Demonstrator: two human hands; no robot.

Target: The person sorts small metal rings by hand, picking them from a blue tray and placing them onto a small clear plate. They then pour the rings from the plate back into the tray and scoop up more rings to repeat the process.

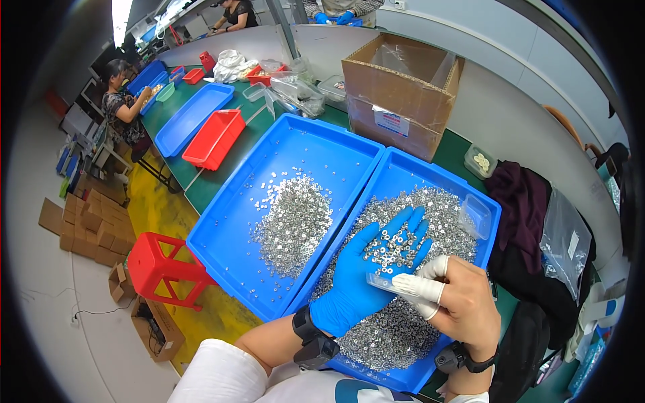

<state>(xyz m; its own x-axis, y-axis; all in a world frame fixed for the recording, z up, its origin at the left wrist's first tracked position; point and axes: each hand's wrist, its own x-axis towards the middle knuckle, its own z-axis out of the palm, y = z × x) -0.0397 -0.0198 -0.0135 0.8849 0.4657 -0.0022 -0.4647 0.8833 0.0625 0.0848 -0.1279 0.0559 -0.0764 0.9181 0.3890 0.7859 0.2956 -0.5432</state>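
Observation:
My left hand (356,275), in a blue glove, is palm up over the right-hand blue tray (494,225), fingers stretched out and slightly cupped. A small heap of metal rings (393,248) rests on its palm and fingers. Finger cots cover some fingers of my right hand (457,292), which is closed in a pinch on a flat clear plastic piece (381,282). That piece's edge is at the heel of the left fingers, beside the rings. Below both hands spreads a thick layer of similar grey rings (390,339).
The left blue tray (235,208) holds another pile of rings (292,225). A clear container (476,216) lies in the right tray. Behind stand a cardboard box (400,94) and a red bin (215,139). Dark cloth (521,208) lies right; a red stool (164,269) stands left. Other people work farther off.

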